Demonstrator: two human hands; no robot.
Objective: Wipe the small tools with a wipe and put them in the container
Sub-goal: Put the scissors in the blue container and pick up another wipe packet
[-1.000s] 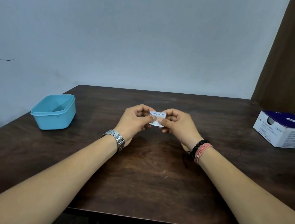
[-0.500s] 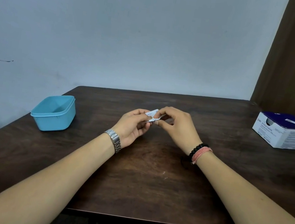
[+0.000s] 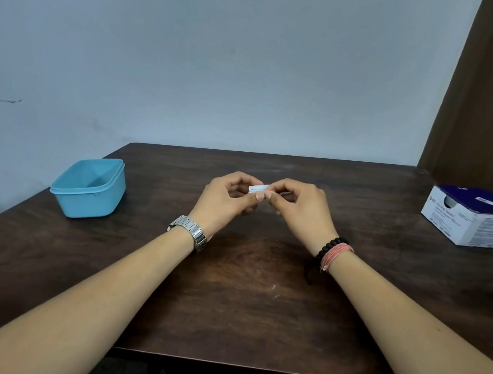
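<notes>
Both hands are back together above the table (image 3: 237, 312): the left hand (image 3: 224, 198) and right hand (image 3: 302, 209) each pinch an end of the wipe packet (image 3: 257, 187), which a second ago faced the camera flat and now shows edge-on (probably mid-tear). No tools are visible; the container (image 3: 88, 186) sits well left.

We count one light-blue square plastic container (image 3: 88, 186) on one dark wooden table (image 3: 242, 297); one white-and-purple cardboard box (image 3: 475, 217); one small white wipe packet (image 3: 257, 188). We count two bare hands, one left hand (image 3: 224, 199) and one right hand (image 3: 300, 208); one silver metal wristwatch (image 3: 190, 231); two bracelets, one black beaded bracelet (image 3: 329, 246) and one pink thread bracelet (image 3: 337, 255).
</notes>
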